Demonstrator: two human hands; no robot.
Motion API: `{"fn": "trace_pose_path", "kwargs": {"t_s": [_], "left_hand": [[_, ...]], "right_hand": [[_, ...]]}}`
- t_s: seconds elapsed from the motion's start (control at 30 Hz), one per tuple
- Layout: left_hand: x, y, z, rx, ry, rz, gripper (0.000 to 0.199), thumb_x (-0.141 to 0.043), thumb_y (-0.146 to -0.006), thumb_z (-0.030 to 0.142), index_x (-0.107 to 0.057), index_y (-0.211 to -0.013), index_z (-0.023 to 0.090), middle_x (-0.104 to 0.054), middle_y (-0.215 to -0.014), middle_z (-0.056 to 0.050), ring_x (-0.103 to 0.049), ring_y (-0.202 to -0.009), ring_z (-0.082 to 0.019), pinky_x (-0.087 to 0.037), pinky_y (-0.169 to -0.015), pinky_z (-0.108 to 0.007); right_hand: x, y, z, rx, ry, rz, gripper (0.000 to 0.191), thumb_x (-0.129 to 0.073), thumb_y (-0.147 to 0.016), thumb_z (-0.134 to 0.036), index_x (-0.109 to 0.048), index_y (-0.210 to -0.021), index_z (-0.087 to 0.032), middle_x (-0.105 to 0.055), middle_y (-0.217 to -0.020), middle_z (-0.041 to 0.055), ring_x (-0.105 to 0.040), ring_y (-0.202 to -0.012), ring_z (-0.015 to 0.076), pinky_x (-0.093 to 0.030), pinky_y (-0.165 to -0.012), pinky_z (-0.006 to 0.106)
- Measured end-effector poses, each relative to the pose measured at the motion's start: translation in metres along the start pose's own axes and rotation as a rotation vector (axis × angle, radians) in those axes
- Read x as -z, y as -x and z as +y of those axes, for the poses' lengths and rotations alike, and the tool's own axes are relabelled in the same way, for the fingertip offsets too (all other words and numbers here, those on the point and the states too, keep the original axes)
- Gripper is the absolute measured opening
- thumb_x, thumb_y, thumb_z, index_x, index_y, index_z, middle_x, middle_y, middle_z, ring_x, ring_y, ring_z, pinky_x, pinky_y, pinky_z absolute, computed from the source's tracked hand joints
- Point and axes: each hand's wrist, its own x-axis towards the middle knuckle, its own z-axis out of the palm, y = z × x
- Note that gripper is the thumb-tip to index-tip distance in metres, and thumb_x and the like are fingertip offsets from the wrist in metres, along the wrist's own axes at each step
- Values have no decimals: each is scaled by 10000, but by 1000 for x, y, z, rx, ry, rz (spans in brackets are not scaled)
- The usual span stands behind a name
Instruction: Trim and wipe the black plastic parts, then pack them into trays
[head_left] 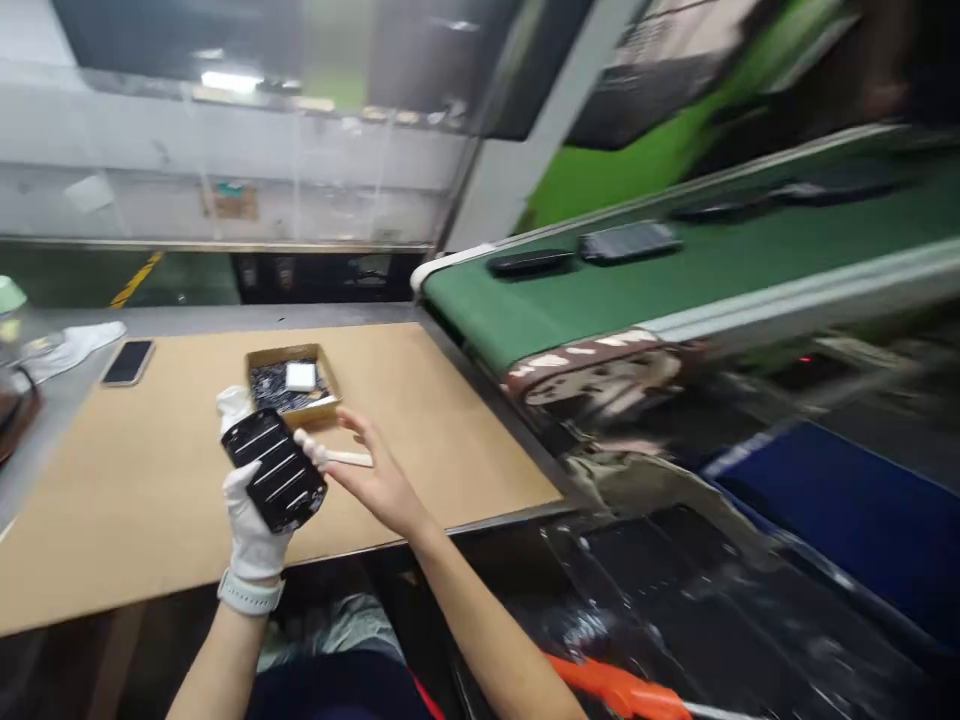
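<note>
A black rounded panel with several pale ridges (279, 472) is gripped in my left hand (251, 520), which wears a white glove and has a pale watch at the wrist. The panel is tilted above the brown board. My bare right hand (379, 480) is at the panel's right edge, its fingers bent round a small white stick-like item (346, 458). Just behind the panel stands a shallow cardboard box (330, 400) with small dark pieces and a white block (301, 377) inside.
A phone (129, 363) and a white cloth (75, 348) lie at the back left. On the right, a green conveyor belt (510, 320) carries several dark parts. An orange-handled tool (619, 688) and plastic-wrapped black items (675, 580) are at the lower right.
</note>
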Motion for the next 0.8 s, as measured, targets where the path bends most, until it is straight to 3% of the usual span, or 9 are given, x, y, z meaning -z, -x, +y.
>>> {"fn": "trace_pose_path", "kwargs": {"t_s": [0.07, 0.13, 0.23, 0.33, 0.5, 0.53, 0.67, 0.73, 0.8], "left_hand": [[-9, 8, 8, 16, 96, -31, 452, -508, -726, 400, -632, -1080, 147, -680, -1002, -87, -637, -946, -240, -481, -925, -404], [-10, 12, 12, 5, 132, -5, 452, -499, -732, 388, -630, -1083, 136, -681, -1009, -91, -638, -943, -237, -472, -925, -400], [-6, 13, 12, -12, 180, 7, 465, -491, -733, 397, -627, -1087, 127, -676, -1041, -88, -637, -945, -222, -453, -946, -383], [4, 17, 13, -20, 138, -38, 448, -510, -725, 394, -633, -1062, 126, -680, -1032, -88, -641, -942, -236, -447, -941, -401], [35, 35, 22, 258, -140, -242, 511, -580, -709, 339, -587, -1156, 91, -660, -1069, -161, -639, -966, -308, -483, -822, -405], [40, 38, 24, 304, -198, -279, 518, -597, -705, 322, -582, -1166, 87, -658, -1070, -167, -642, -955, -303, -481, -820, -396], [47, 47, 30, 345, -383, -370, 508, -656, -675, 335, -621, -1103, 65, -665, -1001, -169, -649, -875, -289, -470, -842, -411], [45, 49, 31, 343, -412, -388, 479, -648, -688, 369, -642, -1062, 71, -669, -969, -164, -647, -850, -285, -469, -833, -416], [43, 52, 31, 360, -401, -399, 457, -636, -697, 396, -657, -1020, 73, -673, -928, -160, -646, -824, -280, -468, -822, -415]], "right_hand": [[-8, 4, 12, -163, -203, -178, 918, -697, -727, -505, -181, -1452, -276, -322, -1478, 131, -356, -1340, 244, -313, -1090, 452], [-25, 10, 18, -218, -360, -297, 1052, -720, -687, -538, -69, -1473, -282, -223, -1525, 125, -268, -1386, 240, -253, -1126, 448], [-49, 20, 19, -231, -428, -274, 1084, -717, -688, -540, -18, -1477, -284, -150, -1549, 97, -177, -1417, 214, -188, -1156, 416], [-51, 24, 19, -269, -374, -285, 1099, -696, -691, -571, 21, -1476, -294, -145, -1549, 96, -177, -1416, 223, -198, -1151, 432], [-24, -5, 12, -192, -239, -327, 899, -541, -768, -660, -116, -1474, -300, -304, -1496, 105, -282, -1380, 243, -214, -1134, 470], [-20, -13, 8, -203, -229, -394, 857, -524, -778, -663, -167, -1467, -299, -362, -1465, 110, -333, -1355, 244, -251, -1118, 473], [-19, -37, -6, -347, -280, -859, 795, -573, -721, -679, -399, -1382, -273, -539, -1327, 101, -501, -1226, 257, -400, -1025, 459], [-23, -38, -8, -353, -319, -938, 759, -579, -702, -689, -475, -1330, -274, -521, -1351, 76, -494, -1233, 262, -411, -1018, 454], [-27, -34, -8, -348, -341, -932, 738, -590, -709, -670, -479, -1326, -279, -491, -1381, 62, -468, -1258, 262, -415, -1019, 448]]}}
